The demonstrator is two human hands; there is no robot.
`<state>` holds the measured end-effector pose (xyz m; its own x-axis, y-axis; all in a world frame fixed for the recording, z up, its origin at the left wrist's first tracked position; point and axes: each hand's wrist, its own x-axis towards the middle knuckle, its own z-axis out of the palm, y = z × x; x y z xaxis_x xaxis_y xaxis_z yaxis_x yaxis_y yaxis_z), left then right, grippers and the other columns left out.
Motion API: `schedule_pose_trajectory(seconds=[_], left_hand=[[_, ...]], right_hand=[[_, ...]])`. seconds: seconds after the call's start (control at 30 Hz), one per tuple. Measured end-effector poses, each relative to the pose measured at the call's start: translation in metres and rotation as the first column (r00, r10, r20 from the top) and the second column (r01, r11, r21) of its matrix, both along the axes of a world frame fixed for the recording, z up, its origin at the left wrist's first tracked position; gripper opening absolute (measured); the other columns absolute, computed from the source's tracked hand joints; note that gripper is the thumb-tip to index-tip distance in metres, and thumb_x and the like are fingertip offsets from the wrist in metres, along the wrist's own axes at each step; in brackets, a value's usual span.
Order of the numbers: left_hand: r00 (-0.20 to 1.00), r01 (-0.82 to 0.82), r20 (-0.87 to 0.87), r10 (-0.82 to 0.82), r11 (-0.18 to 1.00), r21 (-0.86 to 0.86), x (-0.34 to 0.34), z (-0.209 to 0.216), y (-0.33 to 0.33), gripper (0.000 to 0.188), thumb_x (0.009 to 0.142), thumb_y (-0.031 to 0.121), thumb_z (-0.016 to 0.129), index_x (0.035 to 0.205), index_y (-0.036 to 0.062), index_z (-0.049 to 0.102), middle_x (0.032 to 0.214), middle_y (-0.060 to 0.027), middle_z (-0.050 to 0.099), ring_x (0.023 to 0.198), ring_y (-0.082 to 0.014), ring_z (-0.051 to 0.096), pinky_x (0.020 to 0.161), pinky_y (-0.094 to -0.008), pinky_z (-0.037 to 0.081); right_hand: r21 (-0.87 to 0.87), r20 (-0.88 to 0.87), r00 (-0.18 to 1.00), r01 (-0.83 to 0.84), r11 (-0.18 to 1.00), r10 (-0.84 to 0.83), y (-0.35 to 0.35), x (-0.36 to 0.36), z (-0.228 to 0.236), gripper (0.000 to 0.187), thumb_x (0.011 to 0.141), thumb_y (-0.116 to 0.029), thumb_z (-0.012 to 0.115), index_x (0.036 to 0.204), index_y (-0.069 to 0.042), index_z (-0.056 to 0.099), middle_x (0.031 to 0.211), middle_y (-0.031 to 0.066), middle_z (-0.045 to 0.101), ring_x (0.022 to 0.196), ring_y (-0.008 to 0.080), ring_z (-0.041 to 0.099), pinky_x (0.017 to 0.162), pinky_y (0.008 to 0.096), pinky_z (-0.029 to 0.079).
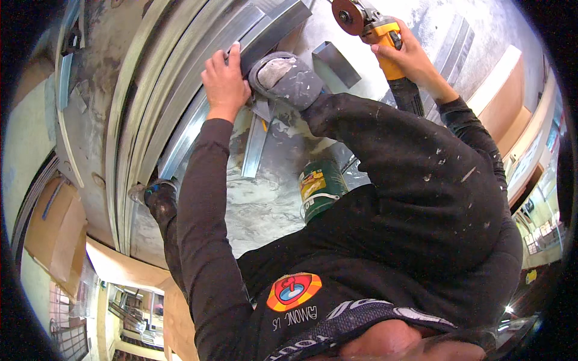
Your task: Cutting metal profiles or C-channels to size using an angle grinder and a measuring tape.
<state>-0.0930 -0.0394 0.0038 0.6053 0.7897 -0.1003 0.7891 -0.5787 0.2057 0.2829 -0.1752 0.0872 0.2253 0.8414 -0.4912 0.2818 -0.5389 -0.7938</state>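
Note:
My right hand [404, 55] is wrapped around the yellow and black body of an angle grinder [383, 30]. A reddish-brown cutting disc [348, 16] faces the upper middle of the view. My left hand [226, 84] grips the edge of a long grey metal channel [277, 29], its fingers bent over the top. Right beside that hand, my dusty grey shoe [295, 81] rests against the channel. Between the shoe and the grinder lies a short cut piece of metal channel [337, 64]. The disc is apart from the metal.
Several long metal and pale strips [135, 114] run along the left. A green bucket [325, 186] with a handle stands by my leg. Another metal offcut [255, 147] lies on the dusty floor [241, 207]. Cardboard sheets [57, 228] and more channels [454, 48] lie at the sides.

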Motion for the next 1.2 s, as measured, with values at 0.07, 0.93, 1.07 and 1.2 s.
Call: schedule_pose_trajectory(seconds=[0.07,0.93,1.07,1.2], left_hand=[[0.999,-0.006,0.033,0.007,0.999,-0.035,-0.002,0.0,-0.001,0.08,0.063,0.01,0.081,0.138,0.0205,0.054,0.122,-0.0117,0.051,0.113,-0.0341,0.052,0.088,-0.0472,0.046],[0.986,-0.074,0.148,0.073,0.997,-0.002,-0.074,0.001,-0.012,0.037,0.06,0.019,0.078,0.087,0.0046,0.058,0.104,-0.0161,0.061,0.096,-0.0403,0.058,0.081,-0.0492,0.05],[0.964,-0.255,0.006,0.268,0.923,-0.288,-0.063,0.007,-0.034,0.046,0.06,0.021,0.083,0.091,0.0059,0.052,0.101,-0.0167,0.058,0.098,-0.0408,0.058,0.078,-0.0527,0.048],[0.915,-0.397,-0.089,0.394,0.918,-0.022,-0.028,0.029,-0.058,0.076,0.062,0.028,0.09,0.12,0.0058,0.045,0.109,-0.0193,0.055,0.102,-0.0393,0.055,0.086,-0.0522,0.046]], right_hand=[[0.016,-0.011,1.0,-0.002,1.0,0.002,-0.002,0.002,-0.001,0.076,0.089,-0.031,0.08,0.148,-0.008,0.039,0.109,0.0084,0.066,0.094,0.0166,0.069,0.081,0.0307,0.057],[-0.037,-0.013,0.996,0.084,0.996,-0.084,0.003,0.006,0.006,0.077,0.086,-0.027,0.083,0.145,-0.004,0.038,0.114,0.0093,0.065,0.1,0.0159,0.067,0.086,0.0309,0.055],[-0.075,-0.032,0.994,0.1,0.992,-0.103,0.004,0.008,0.003,0.076,0.086,-0.029,0.082,0.144,-0.004,0.039,0.113,0.0089,0.066,0.099,0.016,0.067,0.085,0.0301,0.055],[-0.049,-0.012,0.993,0.119,0.992,-0.119,0.001,0.014,0.002,0.071,0.087,-0.029,0.082,0.141,-0.005,0.042,0.11,0.0082,0.066,0.097,0.0157,0.068,0.083,0.0294,0.056]])
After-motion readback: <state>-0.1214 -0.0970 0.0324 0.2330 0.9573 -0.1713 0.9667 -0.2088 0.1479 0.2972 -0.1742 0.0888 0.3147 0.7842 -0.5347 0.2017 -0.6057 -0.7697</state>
